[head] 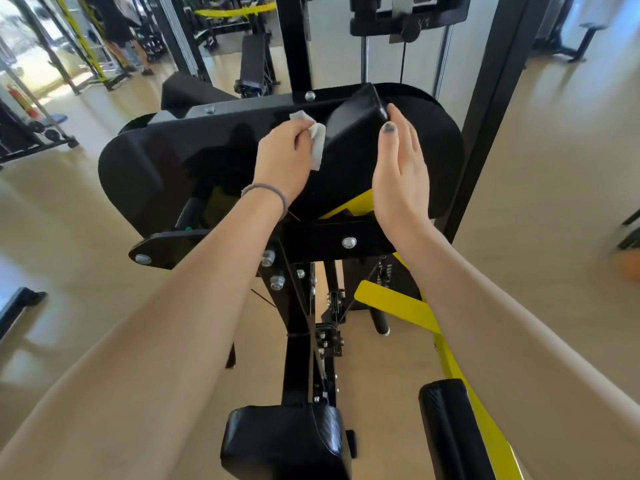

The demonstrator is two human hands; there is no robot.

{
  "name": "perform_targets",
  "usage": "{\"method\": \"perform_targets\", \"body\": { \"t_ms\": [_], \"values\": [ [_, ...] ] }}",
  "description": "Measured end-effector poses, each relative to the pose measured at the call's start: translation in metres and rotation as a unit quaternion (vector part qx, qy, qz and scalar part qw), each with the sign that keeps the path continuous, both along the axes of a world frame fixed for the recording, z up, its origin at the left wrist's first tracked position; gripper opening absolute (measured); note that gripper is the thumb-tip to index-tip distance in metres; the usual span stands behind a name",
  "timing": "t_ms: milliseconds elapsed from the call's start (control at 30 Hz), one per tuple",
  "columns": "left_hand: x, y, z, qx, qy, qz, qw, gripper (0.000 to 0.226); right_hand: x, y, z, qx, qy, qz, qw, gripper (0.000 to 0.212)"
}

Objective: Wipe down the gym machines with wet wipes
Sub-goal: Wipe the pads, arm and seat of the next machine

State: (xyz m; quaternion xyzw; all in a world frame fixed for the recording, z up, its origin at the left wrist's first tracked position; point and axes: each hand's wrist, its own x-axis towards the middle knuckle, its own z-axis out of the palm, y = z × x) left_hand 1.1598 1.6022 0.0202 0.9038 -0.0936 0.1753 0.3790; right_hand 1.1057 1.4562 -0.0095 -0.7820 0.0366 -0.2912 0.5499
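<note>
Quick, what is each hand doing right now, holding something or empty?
Left hand: fingers curled round a white wet wipe, against the black arm pad.
Right hand: open, fingers straight, holding nothing.

A red fire extinguisher (pixel 21 100) stands beside the far-left window (pixel 24 46).

A gym is stretching out around me: a black and yellow steel weight machine (pixel 298 237) with glossy black padded cushions (pixel 287 441) is standing on pale flooring (pixel 554 168), with black racks (pixel 86 46) and a padded bench (pixel 254 60) sitting farther back.
</note>
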Motion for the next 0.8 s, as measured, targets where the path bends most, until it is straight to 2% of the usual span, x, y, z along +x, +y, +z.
{"method": "perform_targets", "body": {
  "t_ms": [100,200,300,400,500,600,667,700,800],
  "values": [
    [-0.01,-0.029,0.014,-0.013,-0.021,-0.1,0.995,0.036,0.0,0.004,0.001,0.026,0.0,-0.004,1.0,0.051],
    [-0.013,-0.051,0.027,-0.001,-0.045,-0.168,0.985,0.039,0.0,-0.007,0.002,0.13,0.01,0.038,0.991,0.048],
    [-0.008,-0.067,0.032,0.125,-0.131,-0.208,0.961,0.042,0.003,-0.016,0.001,0.201,0.028,0.052,0.978,0.048],
    [0.006,-0.075,0.037,0.278,-0.221,-0.202,0.913,0.039,0.01,-0.026,-0.004,0.273,0.032,0.021,0.961,0.053],
    [0.007,-0.081,0.045,0.435,-0.222,-0.154,0.859,0.034,0.013,-0.037,-0.011,0.357,0.105,0.05,0.927,0.059],
    [-0.003,-0.11,0.049,0.631,-0.214,-0.086,0.74,0.034,0.012,-0.038,-0.018,0.377,0.16,0.057,0.911,0.065],
    [-0.011,-0.129,0.04,0.696,-0.194,-0.089,0.685,0.032,0.013,-0.04,-0.021,0.386,0.171,0.048,0.905,0.065],
    [-0.014,-0.134,0.033,0.713,-0.189,-0.095,0.669,0.03,0.013,-0.041,-0.022,0.394,0.174,0.042,0.901,0.062],
    [-0.013,-0.131,0.019,0.713,-0.213,-0.142,0.652,0.03,0.013,-0.043,-0.022,0.41,0.184,0.047,0.892,0.055]
  ]
}}
